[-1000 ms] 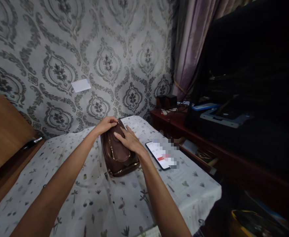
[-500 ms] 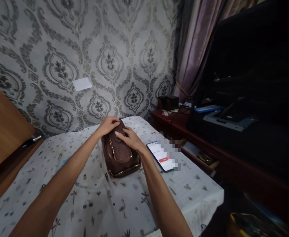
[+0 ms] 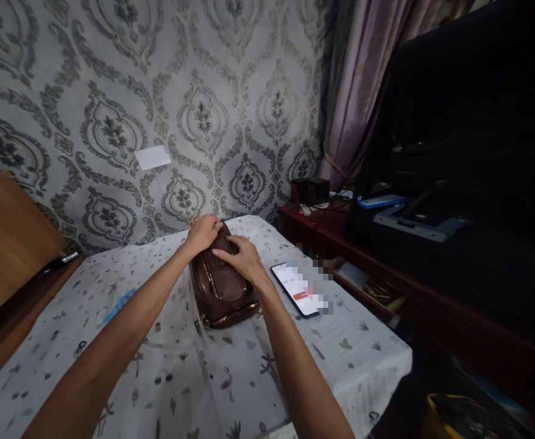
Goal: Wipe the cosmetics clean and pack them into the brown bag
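A dark brown leather bag (image 3: 225, 281) with gold zippers lies on the bed's patterned white sheet. At its far end my left hand (image 3: 205, 231) has its fingers closed on the top edge; the exact part pinched there is too small to make out. My right hand (image 3: 244, 257) grips the bag's right side, thumb across the front pocket and fingers along the far right edge. A zipper runs around the front pocket, and another crosses the near end. Right of the bag, a lit smartphone (image 3: 290, 292) lies apart from my hands.
Something blue (image 3: 120, 303) lies on the sheet (image 3: 212, 390) beyond my left forearm. A wooden board (image 3: 14, 238) stands at the left. To the right are a dark red desk (image 3: 329, 228), an open drawer (image 3: 370, 289) and a large black screen (image 3: 459, 134).
My left hand has turned slightly, its fingers curling closer on the bag's far edge. My right hand stays almost in place on the bag.
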Tool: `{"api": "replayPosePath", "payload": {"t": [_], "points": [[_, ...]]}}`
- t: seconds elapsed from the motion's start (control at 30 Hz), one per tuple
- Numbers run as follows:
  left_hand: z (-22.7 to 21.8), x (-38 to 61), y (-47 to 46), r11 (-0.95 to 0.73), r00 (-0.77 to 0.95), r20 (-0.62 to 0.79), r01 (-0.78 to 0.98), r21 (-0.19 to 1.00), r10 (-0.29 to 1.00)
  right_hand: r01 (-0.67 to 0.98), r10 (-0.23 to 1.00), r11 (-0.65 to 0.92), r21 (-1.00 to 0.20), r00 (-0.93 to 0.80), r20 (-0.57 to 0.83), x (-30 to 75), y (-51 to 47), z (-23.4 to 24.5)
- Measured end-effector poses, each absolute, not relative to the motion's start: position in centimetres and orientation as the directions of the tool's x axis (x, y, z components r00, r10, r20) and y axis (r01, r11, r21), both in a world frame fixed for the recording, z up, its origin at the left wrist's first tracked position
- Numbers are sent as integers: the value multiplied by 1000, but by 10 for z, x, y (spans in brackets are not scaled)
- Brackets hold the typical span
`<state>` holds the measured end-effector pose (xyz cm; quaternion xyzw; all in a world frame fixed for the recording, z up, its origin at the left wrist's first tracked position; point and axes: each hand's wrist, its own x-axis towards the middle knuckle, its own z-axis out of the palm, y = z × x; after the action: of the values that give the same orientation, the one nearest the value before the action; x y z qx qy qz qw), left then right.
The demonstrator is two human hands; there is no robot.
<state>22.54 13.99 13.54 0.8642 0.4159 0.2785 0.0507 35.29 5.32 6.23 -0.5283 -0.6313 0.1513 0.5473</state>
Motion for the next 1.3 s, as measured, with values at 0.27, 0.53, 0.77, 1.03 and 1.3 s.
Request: {"api": "replayPosePath", "payload": {"t": [0.27,0.53,0.77,1.03,1.3], "points": [[140,223,133,-637,497,410,682,359,764,426,853,344,-837,231,468,354,45,69],[136,220,128,-615,493,368,641,459,788,117,899,395,-911,157,410,361,51,60],[138,228,122,-618,460,434,696,365,775,283,807,462,-841,260,531,359,52,57],[139,229,124,-618,474,431,726,303,768,687,832,180,-704,275,481,349,23,78],[138,227,128,-630,492,420,710,315,763,620,895,229,-751,169,413,347,43,62]]}}
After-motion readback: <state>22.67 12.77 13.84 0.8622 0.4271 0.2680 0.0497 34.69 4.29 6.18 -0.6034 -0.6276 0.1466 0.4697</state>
